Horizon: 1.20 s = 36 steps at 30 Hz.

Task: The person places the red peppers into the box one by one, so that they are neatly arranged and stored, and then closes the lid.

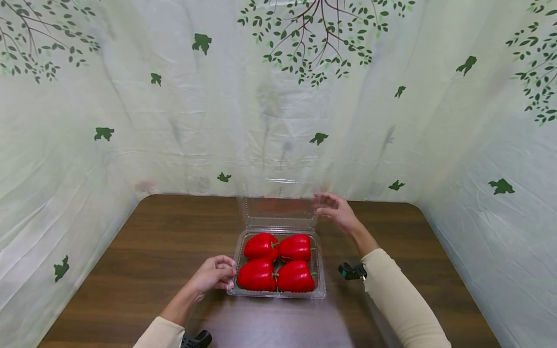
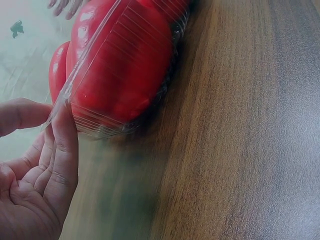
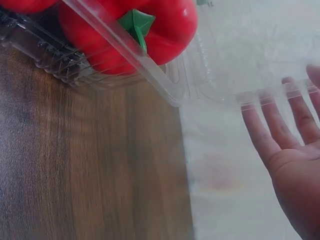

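Note:
A clear plastic clamshell container (image 1: 322, 290) holds several red bell peppers (image 1: 257, 275) with green stems. Its hinged lid (image 1: 280, 209) stands raised at the back. My left hand (image 1: 214, 274) pinches the container's left rim between thumb and fingers, near the front corner. In the left wrist view, that hand (image 2: 42, 160) has the thin plastic edge between thumb and forefinger. At the lid's right edge is my right hand (image 1: 338, 211). Seen from the right wrist, the hand (image 3: 295, 145) has its fingers spread and nearly straight, their tips overlapping the lid edge.
The container sits on a brown wood-grain table (image 1: 174, 232). A pale curtain (image 1: 209, 111) with a leaf print hangs behind the table's far edge and along both sides. A dark band (image 1: 352, 271) is on the right wrist, another (image 1: 197, 340) on the left.

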Available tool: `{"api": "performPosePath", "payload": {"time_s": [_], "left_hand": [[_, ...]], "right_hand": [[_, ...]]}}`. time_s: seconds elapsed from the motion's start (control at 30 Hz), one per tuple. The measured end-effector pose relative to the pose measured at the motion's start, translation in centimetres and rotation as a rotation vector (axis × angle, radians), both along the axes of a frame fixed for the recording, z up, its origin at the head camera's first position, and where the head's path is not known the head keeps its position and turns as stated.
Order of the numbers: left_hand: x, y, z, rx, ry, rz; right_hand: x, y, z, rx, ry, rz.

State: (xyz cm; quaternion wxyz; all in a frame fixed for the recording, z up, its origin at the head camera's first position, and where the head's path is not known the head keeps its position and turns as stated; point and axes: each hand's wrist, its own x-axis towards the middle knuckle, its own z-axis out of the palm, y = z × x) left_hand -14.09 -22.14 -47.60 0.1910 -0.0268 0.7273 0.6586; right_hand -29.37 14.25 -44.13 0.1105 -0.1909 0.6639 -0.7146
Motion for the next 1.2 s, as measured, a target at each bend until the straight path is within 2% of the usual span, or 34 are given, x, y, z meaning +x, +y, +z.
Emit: {"api": "performPosePath", "payload": {"time_s": [0.5, 0.83, 1.2], "left_hand": [[0.2, 0.0, -0.1, -0.008, 0.002, 0.004], [0.2, -0.1, -0.1, -0.005, 0.003, 0.008], [0.0, 0.1, -0.1, 0.008, 0.005, 0.005]], "right_hand": [[1.6, 0.9, 0.3, 0.084, 0.183, 0.112], [3.5, 1.5, 0.8, 0.122, 0.156, 0.087], [5.0, 2.3, 1.0, 0.194, 0.223, 0.225]]}}
